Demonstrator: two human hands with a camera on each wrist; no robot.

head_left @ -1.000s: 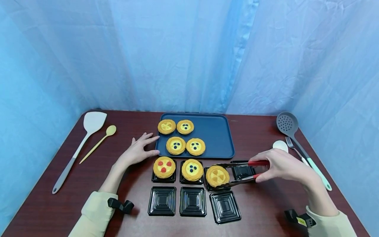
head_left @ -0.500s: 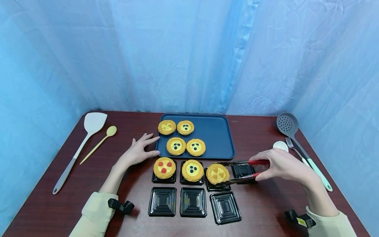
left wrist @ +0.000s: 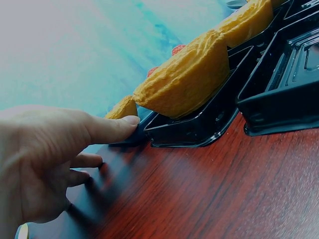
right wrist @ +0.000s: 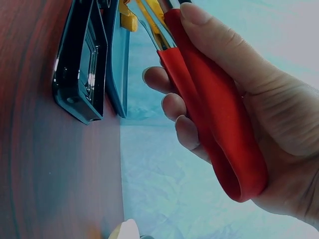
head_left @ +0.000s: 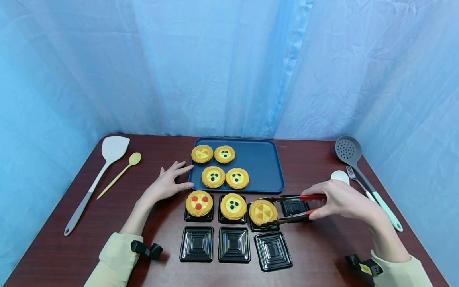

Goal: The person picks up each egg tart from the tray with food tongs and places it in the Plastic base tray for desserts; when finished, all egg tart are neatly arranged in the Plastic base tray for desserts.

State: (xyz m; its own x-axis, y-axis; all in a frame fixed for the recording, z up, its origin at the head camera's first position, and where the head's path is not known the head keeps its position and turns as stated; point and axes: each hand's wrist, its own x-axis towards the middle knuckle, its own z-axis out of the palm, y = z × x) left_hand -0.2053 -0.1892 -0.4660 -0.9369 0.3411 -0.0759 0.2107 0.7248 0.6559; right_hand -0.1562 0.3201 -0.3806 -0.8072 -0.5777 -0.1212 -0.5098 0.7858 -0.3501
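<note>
Presently, in the head view, the round yellow tart with a wedge-patterned top lies to the left of the person's right hand, the nearer of the two hands. The tongs with red grips and slender dark arms bridge the gap. Their long axis runs roughly sideways across the table; one arm lies along the far side of the tart, the other along its near side. The tart sits on the third square black plastic container of the far row; whether the container bears its full weight cannot be told. The left hand is released, fingers extended, fingertips at the left rim of the navy-blue rectangular tray.

In the left wrist view, the left thumb points toward a tart topped with red pieces. Its crust is matte and ridged; the container beneath has thin, glossy, flared walls. The dark red tabletop shows streaked wood grain.

In the right wrist view, the right hand grasps the tongs: thumb on one smooth red grip, fingers curled against the other, rounded handle bend toward the palm. Yellow shows between the arms, cropped by the frame edge.
</note>
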